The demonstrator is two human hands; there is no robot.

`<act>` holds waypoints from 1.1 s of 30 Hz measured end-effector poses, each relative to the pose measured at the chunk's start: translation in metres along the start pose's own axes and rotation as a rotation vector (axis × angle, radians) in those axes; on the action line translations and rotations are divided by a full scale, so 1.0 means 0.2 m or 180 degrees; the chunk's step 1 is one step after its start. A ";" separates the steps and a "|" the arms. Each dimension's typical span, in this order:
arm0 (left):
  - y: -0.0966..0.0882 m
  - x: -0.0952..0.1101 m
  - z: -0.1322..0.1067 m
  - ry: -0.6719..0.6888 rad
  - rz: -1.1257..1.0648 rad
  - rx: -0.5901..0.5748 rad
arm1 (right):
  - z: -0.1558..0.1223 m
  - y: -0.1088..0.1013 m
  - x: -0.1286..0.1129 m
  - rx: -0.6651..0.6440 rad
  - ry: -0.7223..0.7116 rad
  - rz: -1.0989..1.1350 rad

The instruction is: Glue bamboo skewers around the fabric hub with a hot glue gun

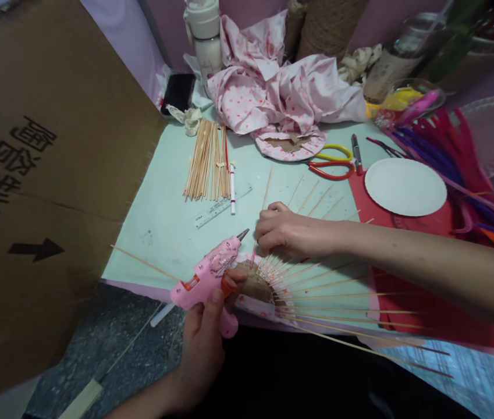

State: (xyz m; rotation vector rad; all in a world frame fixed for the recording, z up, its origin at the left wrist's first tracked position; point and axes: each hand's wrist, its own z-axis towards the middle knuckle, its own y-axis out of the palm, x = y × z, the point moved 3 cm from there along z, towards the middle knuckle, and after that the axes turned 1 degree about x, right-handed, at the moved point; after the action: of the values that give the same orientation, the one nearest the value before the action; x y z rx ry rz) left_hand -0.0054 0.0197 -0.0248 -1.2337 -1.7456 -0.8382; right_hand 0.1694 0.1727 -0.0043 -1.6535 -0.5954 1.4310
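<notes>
My left hand point(205, 337) is closed around a pink glue gun point(207, 276), a finger on its orange trigger and the nozzle pointing up and to the right. My right hand point(288, 233) reaches in from the right with fingers curled, pinching a thin bamboo skewer point(265, 201) at the hub of a fan of skewers point(338, 302). The skewers radiate from a brown cardboard half-disc point(253, 282) edged with pink patterned fabric, lying at the table's near edge.
A bundle of loose skewers point(207, 160), a white pen and a clear ruler point(218, 210) lie on the pale green table. Behind are crumpled pink fabric point(281, 87), scissors point(331, 163), a white paper plate point(405, 187) and pipe cleaners point(447, 157). A large cardboard box point(46, 192) stands at left.
</notes>
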 end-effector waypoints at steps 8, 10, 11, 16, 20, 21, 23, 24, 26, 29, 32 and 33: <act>0.03 0.02 0.00 0.0021 -0.0186 -0.0118 | -0.01 0.00 0.00 0.0107 0.0041 0.0050; 0.03 0.02 0.00 0.0024 -0.0254 -0.0104 | -0.03 -0.01 0.00 0.0147 0.0071 0.0067; 0.02 0.02 0.00 0.0015 -0.0311 -0.0098 | -0.03 -0.01 0.00 0.0163 0.0088 0.0072; 0.02 0.01 0.01 -0.0045 -0.0478 -0.0081 | -0.07 -0.06 -0.02 0.0217 0.0195 0.0028; 0.02 0.01 0.01 -0.0048 -0.0382 -0.0188 | -0.08 -0.10 -0.03 0.0291 0.0263 -0.0098; 0.02 0.02 0.01 -0.0041 -0.0383 -0.0176 | -0.08 -0.11 -0.03 0.0316 0.0278 -0.0142; 0.02 0.02 0.01 -0.0037 -0.0361 -0.0118 | -0.07 -0.14 -0.02 0.0395 0.0333 -0.0252; 0.01 0.02 0.01 -0.0039 -0.0326 -0.0092 | -0.07 -0.16 -0.01 0.0458 0.0380 -0.0317; 0.01 0.02 0.00 -0.0043 -0.0249 -0.0043 | -0.04 -0.21 0.02 0.0626 0.0517 -0.0468; 0.01 0.03 0.00 -0.0066 -0.0268 0.0103 | 0.03 -0.30 0.08 0.0876 0.0739 -0.0715; 0.02 0.03 0.00 -0.0034 -0.0335 0.0201 | 0.14 -0.35 0.14 0.0950 0.0836 -0.0983; 0.03 0.03 0.00 -0.0017 -0.0331 0.0209 | 0.19 -0.36 0.16 0.0932 0.0835 -0.1090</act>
State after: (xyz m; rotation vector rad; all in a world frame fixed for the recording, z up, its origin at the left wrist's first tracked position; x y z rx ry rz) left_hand -0.0013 0.0234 -0.0182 -1.1111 -1.8399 -0.8313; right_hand 0.1528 0.2466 0.0382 -1.3977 -0.4667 0.9826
